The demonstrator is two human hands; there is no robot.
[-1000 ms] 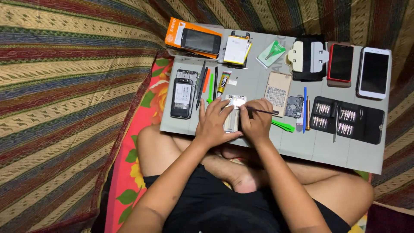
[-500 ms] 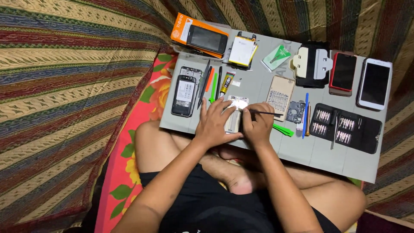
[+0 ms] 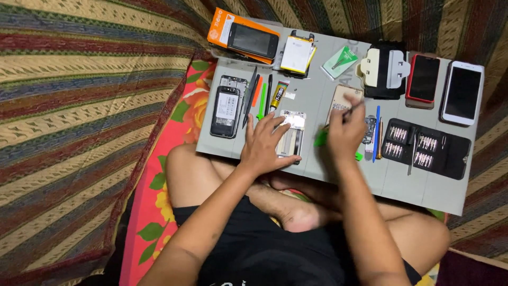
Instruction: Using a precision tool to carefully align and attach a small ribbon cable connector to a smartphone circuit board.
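Opened phone (image 3: pixel 291 133) flat on grey work mat (image 3: pixel 328 175), just left of mat centre. Left hand (image 3: pixel 263 145) pressed open-fingered on phone. Right hand (image 3: pixel 345 132) right of phone, pinching thin tool (image 3: pixel 353 108). Judged light, rigid, fragile inside; best gripped by frame edges.

We count two hands: the left hand (image 3: pixel 263 144) and the right hand (image 3: pixel 345 132). On the grey surface (image 3: pixel 423 188) we count two whole phones at the far right, one red-edged (image 3: pixel 423 78) and one white (image 3: pixel 462 92). We count two opened phones, one dark (image 3: pixel 226 111) and one under the left hand (image 3: pixel 291 132). One orange box (image 3: pixel 243 35), one battery (image 3: pixel 296 54), one black bit case (image 3: pixel 426 148).
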